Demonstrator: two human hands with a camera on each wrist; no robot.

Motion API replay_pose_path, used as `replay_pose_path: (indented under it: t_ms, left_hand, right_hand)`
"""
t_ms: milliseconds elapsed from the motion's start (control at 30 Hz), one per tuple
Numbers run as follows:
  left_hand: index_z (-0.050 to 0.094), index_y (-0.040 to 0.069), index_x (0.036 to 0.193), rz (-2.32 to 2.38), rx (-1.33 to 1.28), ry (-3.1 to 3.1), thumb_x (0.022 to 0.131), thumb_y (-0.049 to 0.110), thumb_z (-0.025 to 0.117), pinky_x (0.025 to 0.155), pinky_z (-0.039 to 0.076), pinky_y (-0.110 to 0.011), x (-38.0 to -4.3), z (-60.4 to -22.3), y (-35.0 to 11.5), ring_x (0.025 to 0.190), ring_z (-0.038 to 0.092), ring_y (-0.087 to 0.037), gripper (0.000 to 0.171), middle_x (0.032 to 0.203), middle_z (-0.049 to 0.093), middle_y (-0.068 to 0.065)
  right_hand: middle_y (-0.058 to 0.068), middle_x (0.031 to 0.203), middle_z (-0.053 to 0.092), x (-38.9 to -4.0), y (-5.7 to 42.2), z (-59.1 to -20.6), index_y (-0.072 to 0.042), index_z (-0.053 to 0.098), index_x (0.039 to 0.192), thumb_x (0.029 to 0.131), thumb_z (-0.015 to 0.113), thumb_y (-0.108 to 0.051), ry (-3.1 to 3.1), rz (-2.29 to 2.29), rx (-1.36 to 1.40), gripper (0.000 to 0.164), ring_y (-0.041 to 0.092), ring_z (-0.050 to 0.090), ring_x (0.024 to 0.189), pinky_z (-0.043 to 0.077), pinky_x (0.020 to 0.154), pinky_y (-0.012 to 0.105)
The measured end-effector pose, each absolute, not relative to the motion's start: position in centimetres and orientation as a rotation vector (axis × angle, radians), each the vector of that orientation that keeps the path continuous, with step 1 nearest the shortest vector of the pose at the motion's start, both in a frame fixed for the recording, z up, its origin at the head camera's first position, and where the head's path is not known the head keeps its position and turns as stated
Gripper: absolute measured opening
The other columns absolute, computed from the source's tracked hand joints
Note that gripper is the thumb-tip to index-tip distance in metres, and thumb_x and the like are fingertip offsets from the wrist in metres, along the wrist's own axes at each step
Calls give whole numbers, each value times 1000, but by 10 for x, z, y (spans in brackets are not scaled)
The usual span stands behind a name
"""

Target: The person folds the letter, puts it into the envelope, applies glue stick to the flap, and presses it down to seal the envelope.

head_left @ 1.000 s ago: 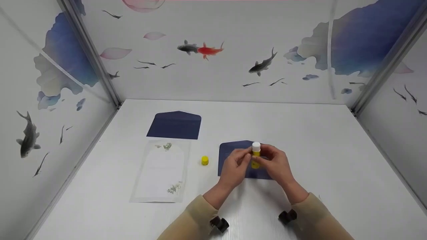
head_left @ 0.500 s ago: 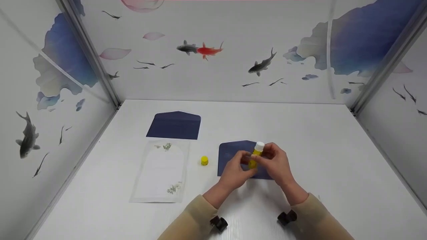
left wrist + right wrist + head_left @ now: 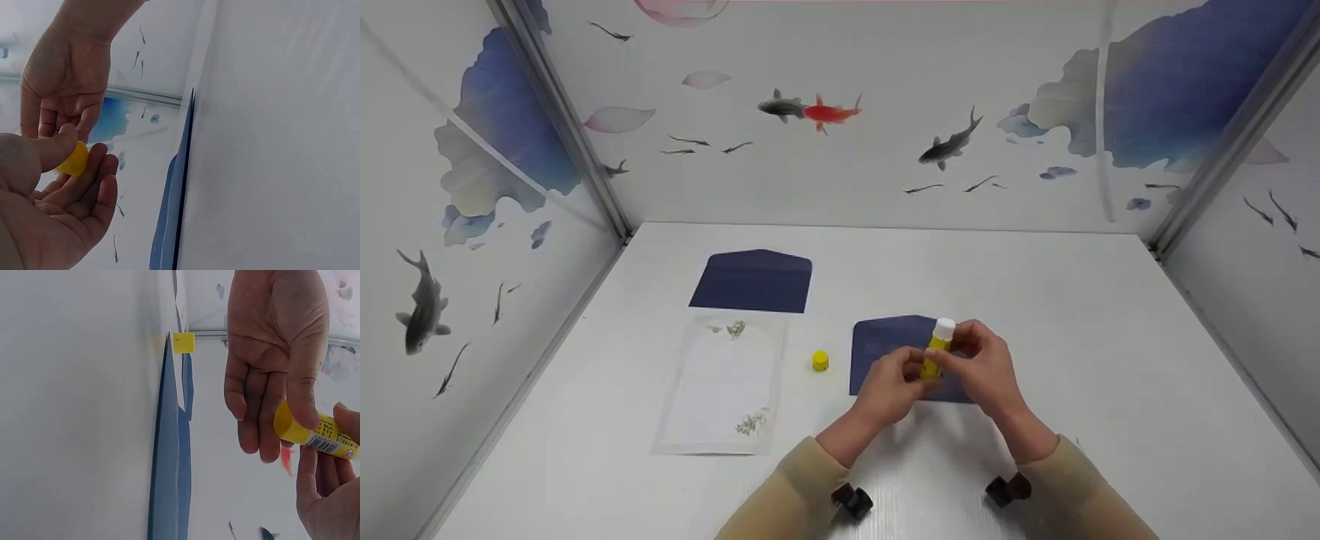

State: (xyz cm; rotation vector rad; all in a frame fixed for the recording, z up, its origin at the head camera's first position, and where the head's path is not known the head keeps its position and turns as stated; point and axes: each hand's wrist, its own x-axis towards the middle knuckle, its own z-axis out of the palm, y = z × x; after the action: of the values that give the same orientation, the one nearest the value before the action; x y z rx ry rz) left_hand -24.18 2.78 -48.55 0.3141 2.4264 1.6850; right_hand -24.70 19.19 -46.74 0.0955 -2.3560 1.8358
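A yellow glue stick (image 3: 934,358) with its white end up tilts between both hands. My right hand (image 3: 988,371) grips its barrel from the right. At the lower end, my left hand (image 3: 894,386) pinches the base, which shows as a yellow round end (image 3: 75,159) in the left wrist view. Printed text and a barcode mark the barrel (image 3: 323,439) in the right wrist view. Below the hands lies a dark blue envelope (image 3: 881,341), flap pointing away, partly hidden by them. A yellow cap (image 3: 820,361) stands on the table left of that envelope.
Another dark blue envelope (image 3: 754,283) lies farther back on the left. In front of it is a white card with leaf prints (image 3: 720,382), with a translucent border around it. White walls (image 3: 840,180) with painted fish enclose the table on the back and sides.
The glue stick has gone from upright to tilted, its white end leaning right. My left hand has shifted its fingers down to the base; my right hand has stayed on the barrel.
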Motion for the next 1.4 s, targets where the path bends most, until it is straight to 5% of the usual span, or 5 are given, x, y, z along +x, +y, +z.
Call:
replay_pose_path:
  t_ms: [367,633,767,1133,1400]
  left_hand:
    - [53,13,143,1682,548,2195,106,22,58,109,52,-35,-245,-484,22,125,65,-17,38,138,66,-5]
    - [59,14,111,1688,509,2518,92,22,79,87,57,-20,-243,-487,26,93,62,-7,28,107,70,-1]
    - [62,11,107,1713,485,2542,92,15,78,85,57,-21,-241,-484,26,89,64,-9,22,103,72,-4]
    - [44,11,150,1751,567,2219,105,11,59,104,55,-33,-241,-483,24,123,68,-20,48,142,64,-12]
    - [56,15,129,1739,542,2508,92,18,78,91,56,-20,-239,-486,27,100,63,-9,43,118,69,-4]
  right_hand:
    - [5,102,67,-248,198,-461,2,64,112,89,77,-2,-2340,1891,105,27,19,64,93,55,85,18]
    - [6,102,67,-245,193,-460,1,63,107,86,81,-4,-2311,1838,110,28,16,65,93,55,87,17]
    - [4,100,66,-245,193,-461,1,62,106,85,81,-2,-2296,1832,131,28,15,66,93,54,87,18]
    - [5,101,67,-244,195,-459,2,64,109,87,80,-3,-2322,1819,157,27,14,66,93,54,89,16]
    - [8,104,67,-242,192,-458,1,63,108,87,81,-4,-2323,1807,151,28,14,66,94,55,89,16]
